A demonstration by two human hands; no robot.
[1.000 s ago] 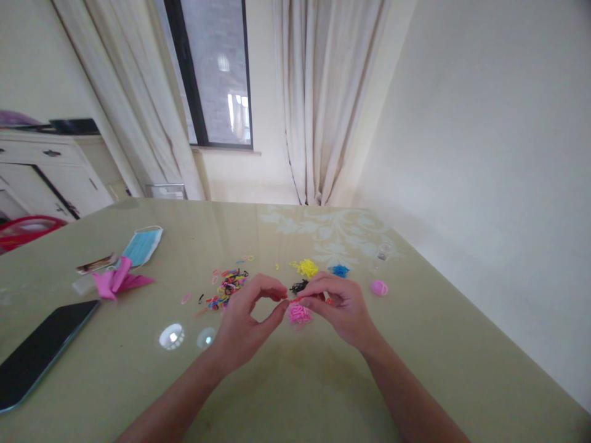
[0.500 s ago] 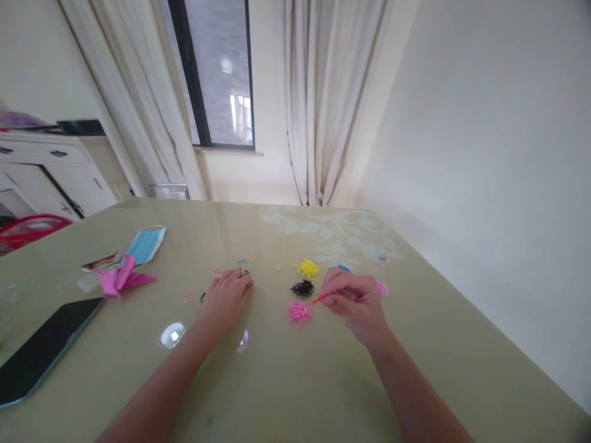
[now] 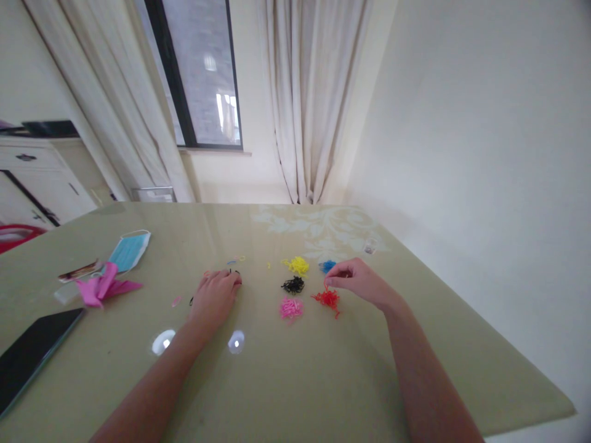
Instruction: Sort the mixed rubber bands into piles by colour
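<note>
My right hand (image 3: 357, 280) pinches a thin red rubber band (image 3: 327, 284) just above a pile of red rubber bands (image 3: 329, 299). Behind the fingertips lies a blue pile (image 3: 327, 266). To its left are yellow (image 3: 298, 265), black (image 3: 293, 284) and pink (image 3: 290, 307) piles of bands. My left hand (image 3: 216, 299) rests palm down on the table, fingers stretched forward over a few loose bands. Black bits (image 3: 235, 271) show at its fingertips; what lies under the palm is hidden. A loose pink band (image 3: 176, 301) lies to its left.
On the left of the glossy table (image 3: 286, 387) lie a dark phone or tablet (image 3: 37, 354), a pink folded-paper shape (image 3: 107, 286) and a blue face mask (image 3: 130, 251). A small clear piece (image 3: 370, 246) lies near the right edge, beside the wall (image 3: 471, 184).
My right hand has shifted from beside the pink pile to the right, uncovering the red and blue piles. A red band is still in its fingers. My left hand stays put; the view has swung slightly right.
</note>
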